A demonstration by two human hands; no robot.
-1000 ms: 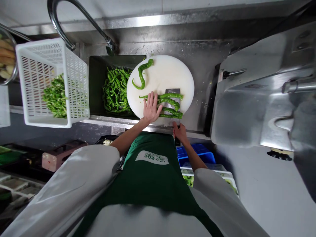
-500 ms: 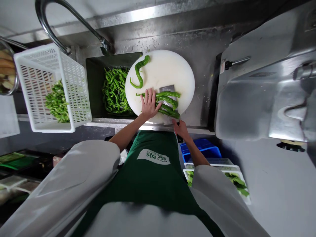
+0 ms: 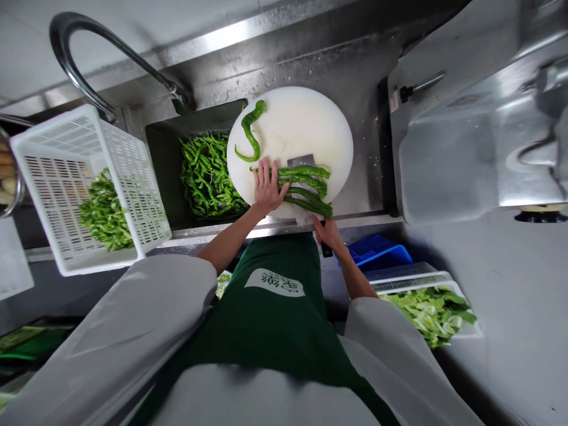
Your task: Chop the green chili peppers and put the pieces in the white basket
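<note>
My left hand lies flat with spread fingers across the left ends of several long green peppers, side by side on a round white cutting board. Beneath these peppers shows the wide grey blade of a cleaver. At the board's near edge my right hand is closed around the cleaver's black handle, partly hidden by the fingers. One curled green pepper lies apart at the board's upper left.
Left of the board, a dark bin holds many green peppers, partly under the board. A white basket of cut greens and a curved faucet stand further left. A metal machine is at right; below are a blue crate and leafy greens.
The whole view has turned and shifted a little. Both hands keep nearly the same places on the peppers and the cleaver; the peppers look slightly further right.
</note>
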